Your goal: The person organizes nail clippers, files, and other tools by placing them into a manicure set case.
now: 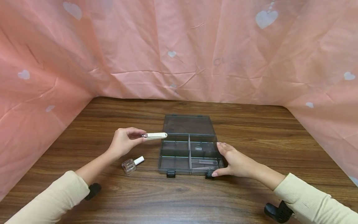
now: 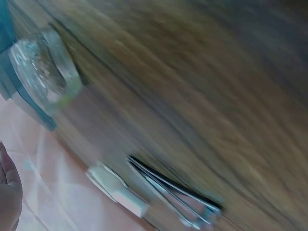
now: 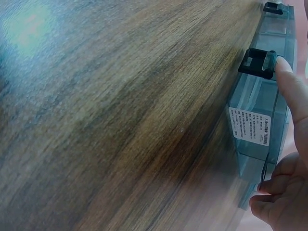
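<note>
My left hand (image 1: 124, 141) pinches a white nail clipper (image 1: 156, 136) between thumb and fingers, just left of a smoky clear compartment box (image 1: 167, 163). The box's lid (image 1: 187, 124) lies back, away from me. My right hand (image 1: 237, 161) grips the box's right end; the thumb is beside a black front latch (image 3: 258, 63) and the fingers bend at the side wall. Slim items (image 1: 204, 162) lie in the front right compartment, and a small shiny piece (image 1: 198, 148) is behind them. The left wrist view is blurred, with the hand (image 2: 8, 190) only at its left edge.
A small clear glass bottle (image 1: 129, 166) with a white cap (image 1: 139, 160) lies left of the box, below my left hand. The wood-grain table (image 1: 173, 199) is bounded by a pink curtain (image 1: 139, 84) at the back and sides.
</note>
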A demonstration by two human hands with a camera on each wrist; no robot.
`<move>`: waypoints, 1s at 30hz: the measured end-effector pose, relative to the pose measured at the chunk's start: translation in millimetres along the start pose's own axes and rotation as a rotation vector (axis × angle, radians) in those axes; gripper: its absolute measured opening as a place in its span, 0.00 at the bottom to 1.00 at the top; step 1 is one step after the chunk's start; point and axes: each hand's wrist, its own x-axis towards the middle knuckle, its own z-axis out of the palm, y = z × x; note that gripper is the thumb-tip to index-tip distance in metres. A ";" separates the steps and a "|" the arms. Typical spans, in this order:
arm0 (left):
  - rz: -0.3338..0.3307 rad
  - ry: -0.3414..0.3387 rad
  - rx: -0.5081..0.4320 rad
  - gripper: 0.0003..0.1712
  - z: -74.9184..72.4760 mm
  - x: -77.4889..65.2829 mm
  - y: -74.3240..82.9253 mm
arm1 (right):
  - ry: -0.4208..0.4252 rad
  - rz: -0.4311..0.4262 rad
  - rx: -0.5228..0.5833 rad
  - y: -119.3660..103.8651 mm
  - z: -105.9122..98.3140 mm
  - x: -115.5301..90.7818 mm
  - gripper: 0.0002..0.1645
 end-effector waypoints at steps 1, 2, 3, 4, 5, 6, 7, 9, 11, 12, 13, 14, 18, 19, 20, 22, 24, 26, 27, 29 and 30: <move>0.004 -0.006 -0.012 0.12 2.3 0.7 1.4 | 0.000 0.000 0.000 -0.1 0.1 0.2 0.65; 0.010 -0.012 -0.019 0.12 4.7 1.5 2.4 | -0.002 0.002 0.000 -0.1 0.3 0.3 0.65; 0.016 -0.018 -0.020 0.11 7.2 2.3 3.2 | -0.003 0.003 0.000 -0.1 0.4 0.5 0.65; 0.027 -0.022 -0.019 0.11 9.8 3.0 4.6 | -0.003 0.004 -0.001 -0.1 0.5 0.7 0.65; 0.030 -0.024 -0.022 0.11 13.1 3.8 5.7 | -0.003 0.004 -0.001 -0.2 0.4 0.6 0.65; 0.030 -0.027 -0.019 0.11 16.4 4.5 6.6 | -0.004 0.004 -0.001 -0.2 0.3 0.6 0.65; 0.034 -0.033 -0.018 0.11 20.0 5.3 7.6 | -0.005 0.004 0.000 -0.3 0.1 0.5 0.65; 0.044 -0.042 -0.014 0.11 27.4 6.8 9.9 | -0.005 0.003 0.001 -0.3 -0.3 0.3 0.65; 0.061 -0.053 -0.004 0.11 34.7 8.5 11.7 | -0.006 0.003 0.004 -0.4 -0.7 0.1 0.65; 0.076 -0.061 0.005 0.11 37.7 9.2 12.6 | -0.007 0.003 0.005 -0.4 -0.8 0.1 0.65; 0.093 -0.064 0.014 0.11 40.5 10.1 13.4 | -0.007 0.005 0.007 -0.4 -0.8 0.2 0.65; 0.110 -0.063 0.030 0.11 43.1 11.1 13.6 | -0.008 0.005 0.006 -0.5 -0.7 0.3 0.65; 0.152 -0.065 0.052 0.10 51.6 14.9 14.7 | -0.009 0.003 0.004 -0.8 -0.8 0.4 0.65; 0.158 -0.069 0.052 0.10 53.3 15.8 14.8 | -0.010 0.003 0.004 -0.8 -0.9 0.4 0.65; 0.168 -0.074 0.050 0.10 54.9 16.6 14.9 | -0.011 0.003 0.003 -0.8 -1.0 0.3 0.65; 0.182 -0.088 0.045 0.10 57.3 18.1 15.5 | -0.012 0.003 0.001 -0.9 -1.2 0.3 0.65; 0.201 -0.099 0.049 0.10 59.4 19.6 15.4 | -0.011 0.005 0.000 -1.0 -1.3 0.2 0.65; 0.220 -0.105 0.061 0.09 61.3 21.2 15.7 | -0.010 0.005 -0.002 -1.0 -1.3 0.1 0.65; 0.227 -0.107 0.069 0.09 62.2 22.1 16.0 | -0.010 0.006 -0.002 -1.0 -1.3 0.0 0.65; 0.248 -0.110 0.089 0.08 64.0 23.6 16.4 | -0.010 0.006 -0.001 -1.1 -1.4 -0.1 0.66; 0.254 -0.114 0.094 0.08 64.8 24.4 16.6 | -0.011 0.006 -0.001 -1.1 -1.5 -0.2 0.66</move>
